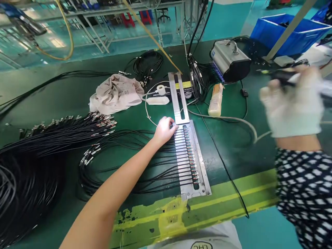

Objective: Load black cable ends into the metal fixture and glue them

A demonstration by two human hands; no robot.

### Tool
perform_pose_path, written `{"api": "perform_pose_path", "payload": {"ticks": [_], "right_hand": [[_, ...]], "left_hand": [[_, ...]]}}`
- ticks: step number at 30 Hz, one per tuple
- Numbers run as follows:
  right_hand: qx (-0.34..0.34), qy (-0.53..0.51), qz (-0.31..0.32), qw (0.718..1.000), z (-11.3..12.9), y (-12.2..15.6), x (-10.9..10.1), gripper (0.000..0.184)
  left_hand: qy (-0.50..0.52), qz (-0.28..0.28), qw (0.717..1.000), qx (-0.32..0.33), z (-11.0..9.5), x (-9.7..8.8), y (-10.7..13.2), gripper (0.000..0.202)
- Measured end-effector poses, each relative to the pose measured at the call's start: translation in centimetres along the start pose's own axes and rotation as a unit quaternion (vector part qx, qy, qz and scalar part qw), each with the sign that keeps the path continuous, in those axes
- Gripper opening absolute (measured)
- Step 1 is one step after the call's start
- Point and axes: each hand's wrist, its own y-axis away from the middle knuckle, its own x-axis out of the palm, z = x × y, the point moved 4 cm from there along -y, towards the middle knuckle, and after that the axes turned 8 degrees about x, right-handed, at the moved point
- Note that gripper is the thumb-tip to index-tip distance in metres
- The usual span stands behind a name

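Observation:
A long metal fixture (201, 155) lies on the green bench with a row of black cables (155, 162) laid across it. Their stripped, coloured ends line up along its slot. My left hand (164, 131), bare, is closed at the fixture's upper left edge, thumb and fingers gripping there. Beyond it extends a slotted metal plate (175, 95). My right hand (293, 100), in a white glove, is raised at the right, away from the fixture and blurred by motion. Its fingers are wrapped around a dark handheld tool (284, 76), whose kind I cannot make out.
Large bundles of black cables (28, 186) cover the left side. A crumpled cloth (116, 93), a silver-and-black machine (229, 60) and a yellowish block (216, 100) stand farther back. A blue crate (287, 34) is at the far right. A loose cable (220, 155) crosses the bench's front edge.

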Motion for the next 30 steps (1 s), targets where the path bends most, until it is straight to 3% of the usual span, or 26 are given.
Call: {"api": "perform_pose_path", "payload": {"ticks": [2, 4, 6, 8, 12, 18, 24, 30], "right_hand": [[0.149, -0.116, 0.111, 0.976, -4.4, 2.5, 5.8, 0.014], [0.256, -0.131, 0.115, 0.951, -9.6, 5.4, 9.5, 0.026], [0.289, -0.085, 0.099, 0.948, -13.8, 7.4, 11.0, 0.035], [0.273, -0.024, 0.102, 0.956, -16.2, 8.1, 11.0, 0.038], [0.189, 0.074, 0.139, 0.969, -16.5, 7.5, 10.1, 0.031], [0.055, 0.139, 0.187, 0.971, -15.9, 6.8, 10.0, 0.025], [-0.072, 0.23, 0.251, 0.937, -14.4, 6.3, 11.1, 0.027], [-0.085, 0.277, 0.287, 0.913, -14.4, 5.9, 11.7, 0.031]], "left_hand": [[0.007, -0.018, 1.0, 0.0, -0.1, 0.8, 0.2, 0.019], [0.012, -0.034, 0.999, 0.002, -0.5, 1.1, 0.6, 0.018], [0.014, -0.044, 0.999, -0.001, -0.8, 1.1, 1.1, 0.016], [0.017, -0.042, 0.999, -0.006, -1.0, 1.0, 1.8, 0.013], [0.027, -0.021, 0.999, -0.013, -1.4, 1.0, 2.8, 0.011], [0.032, -0.003, 0.999, -0.024, -1.2, 0.8, 2.8, 0.015], [0.032, 0.018, 0.999, -0.028, -0.7, 0.6, 2.4, 0.016], [0.031, 0.02, 0.999, -0.034, -0.3, 0.5, 2.1, 0.016]]}}
